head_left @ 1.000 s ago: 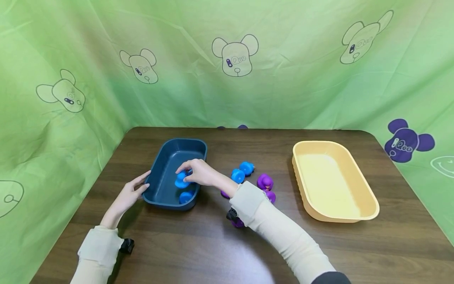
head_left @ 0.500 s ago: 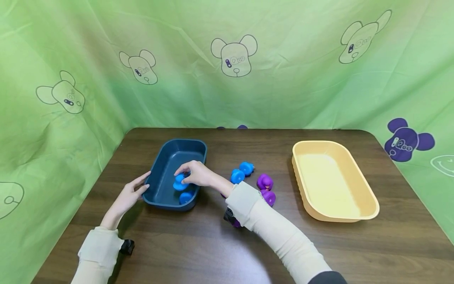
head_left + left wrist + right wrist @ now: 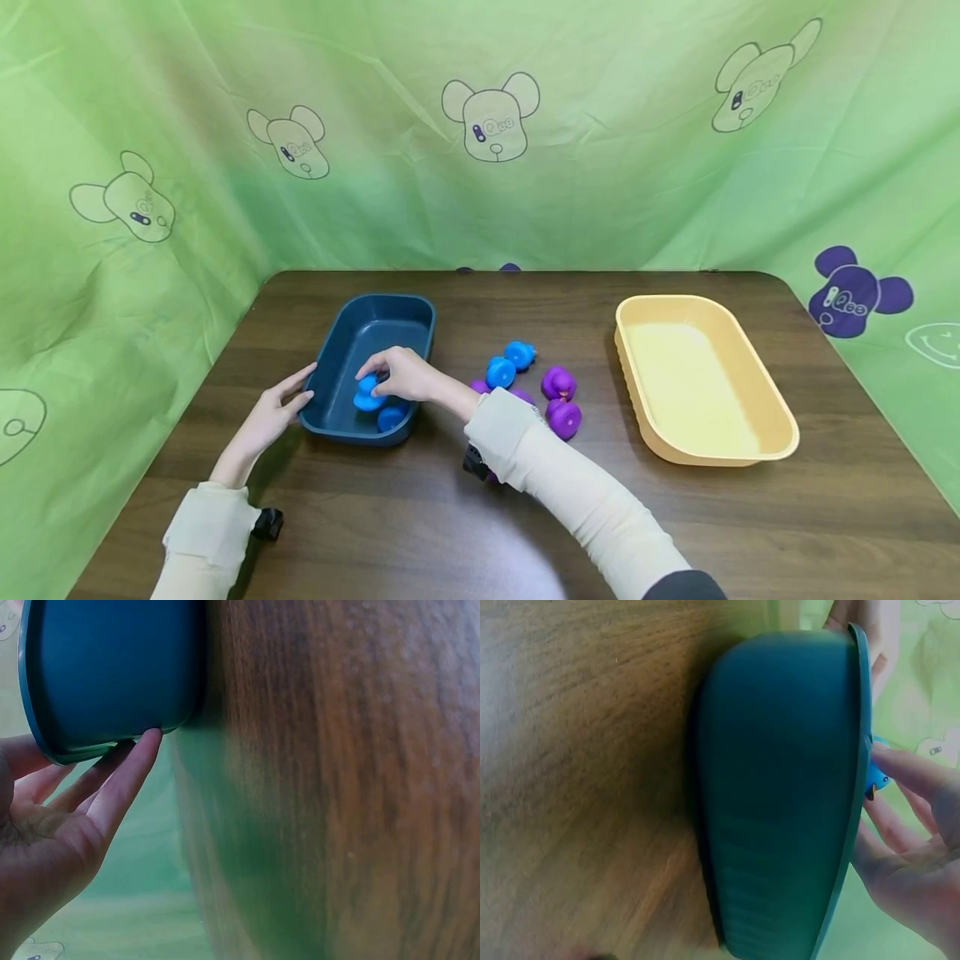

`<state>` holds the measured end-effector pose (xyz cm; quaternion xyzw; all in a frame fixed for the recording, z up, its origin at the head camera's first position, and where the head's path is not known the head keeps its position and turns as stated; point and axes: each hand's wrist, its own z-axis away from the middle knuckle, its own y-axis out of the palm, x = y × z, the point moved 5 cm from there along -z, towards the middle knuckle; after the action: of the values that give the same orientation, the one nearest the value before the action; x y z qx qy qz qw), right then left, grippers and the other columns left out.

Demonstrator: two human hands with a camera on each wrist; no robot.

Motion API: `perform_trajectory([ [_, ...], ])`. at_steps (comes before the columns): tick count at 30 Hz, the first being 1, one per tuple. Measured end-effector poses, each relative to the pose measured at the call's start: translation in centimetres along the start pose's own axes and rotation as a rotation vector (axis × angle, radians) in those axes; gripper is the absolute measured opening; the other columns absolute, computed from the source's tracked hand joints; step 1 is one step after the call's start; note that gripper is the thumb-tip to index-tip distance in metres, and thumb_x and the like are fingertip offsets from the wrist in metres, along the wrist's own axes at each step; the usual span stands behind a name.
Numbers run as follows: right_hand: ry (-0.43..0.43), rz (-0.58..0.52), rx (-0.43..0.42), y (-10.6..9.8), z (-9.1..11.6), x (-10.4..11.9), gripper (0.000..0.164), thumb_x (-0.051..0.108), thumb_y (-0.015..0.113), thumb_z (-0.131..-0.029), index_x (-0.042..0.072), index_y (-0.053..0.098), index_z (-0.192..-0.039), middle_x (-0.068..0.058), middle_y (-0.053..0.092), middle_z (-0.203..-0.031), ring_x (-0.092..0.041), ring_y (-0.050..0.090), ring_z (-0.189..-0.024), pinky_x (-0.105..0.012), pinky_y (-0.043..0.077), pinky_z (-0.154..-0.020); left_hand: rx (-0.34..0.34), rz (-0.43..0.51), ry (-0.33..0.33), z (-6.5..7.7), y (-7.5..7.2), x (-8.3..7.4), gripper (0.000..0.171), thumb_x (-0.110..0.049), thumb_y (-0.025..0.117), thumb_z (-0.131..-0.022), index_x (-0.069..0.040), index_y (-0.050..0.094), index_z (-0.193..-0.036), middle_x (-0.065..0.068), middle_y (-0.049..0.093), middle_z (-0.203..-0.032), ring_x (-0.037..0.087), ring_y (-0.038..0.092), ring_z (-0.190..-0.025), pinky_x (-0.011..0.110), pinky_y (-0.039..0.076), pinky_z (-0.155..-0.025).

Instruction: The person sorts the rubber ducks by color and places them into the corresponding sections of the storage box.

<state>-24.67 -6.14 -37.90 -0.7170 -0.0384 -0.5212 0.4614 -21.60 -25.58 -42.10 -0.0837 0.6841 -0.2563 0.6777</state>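
The right hand (image 3: 402, 375) pinches a blue duck (image 3: 367, 402) between thumb and fingers over the inside of the blue tray (image 3: 360, 346), near another duck (image 3: 392, 418) lying in that tray; whether the held one touches the tray's floor cannot be told. The left hand (image 3: 270, 421) has its fingers extended, the tips against the tray's outer side, seemingly to steady it. The step in hand looks like setting this duck down. Next, the move seems to call for lowering it the rest of the way, if any remains, then loosening the pinch without knocking its neighbour. Two more blue ducks (image 3: 500, 372) and several purple ducks (image 3: 558, 383) lie on the worktop (image 3: 375, 533) between that tray and a pale yellow tray (image 3: 697, 383).
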Motion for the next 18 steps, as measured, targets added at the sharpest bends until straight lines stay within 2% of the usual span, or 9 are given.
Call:
perform_trajectory([
  [3,-0.003,-0.001,0.003,0.35,-0.14,-0.1,0.026,0.006,0.064,-0.08,0.005,0.064,-0.106,-0.008,0.062,-0.106,-0.017,0.056,-0.096,-0.025,0.043,-0.085,0.007,0.01,0.0,0.07,0.05,0.12,0.047,-0.009,0.043,-0.093,0.0,0.028,-0.137,0.032,0.034,-0.13,0.04,0.042,-0.109,0.029,0.048,-0.073],
  [10,0.005,0.008,-0.007,0.5,-0.3,-0.18,0.026,0.007,0.064,-0.08,0.005,0.064,-0.106,-0.008,0.062,-0.107,-0.017,0.056,-0.097,-0.023,0.042,-0.084,-0.006,-0.026,-0.01,0.07,-0.12,0.03,0.047,-0.011,0.044,-0.093,-0.002,0.029,-0.137,0.03,0.037,-0.13,0.037,0.045,-0.106,0.025,0.047,-0.069],
  [18,0.007,0.002,-0.003,0.66,-0.4,-0.2,0.026,0.006,0.064,-0.08,0.004,0.064,-0.106,-0.008,0.062,-0.108,-0.022,0.056,-0.102,-0.027,0.044,-0.085,0.01,0.027,-0.009,0.13,-0.07,-0.19,0.048,-0.009,0.043,-0.093,0.0,0.027,-0.137,0.033,0.034,-0.13,0.041,0.042,-0.109,0.032,0.048,-0.074],
])
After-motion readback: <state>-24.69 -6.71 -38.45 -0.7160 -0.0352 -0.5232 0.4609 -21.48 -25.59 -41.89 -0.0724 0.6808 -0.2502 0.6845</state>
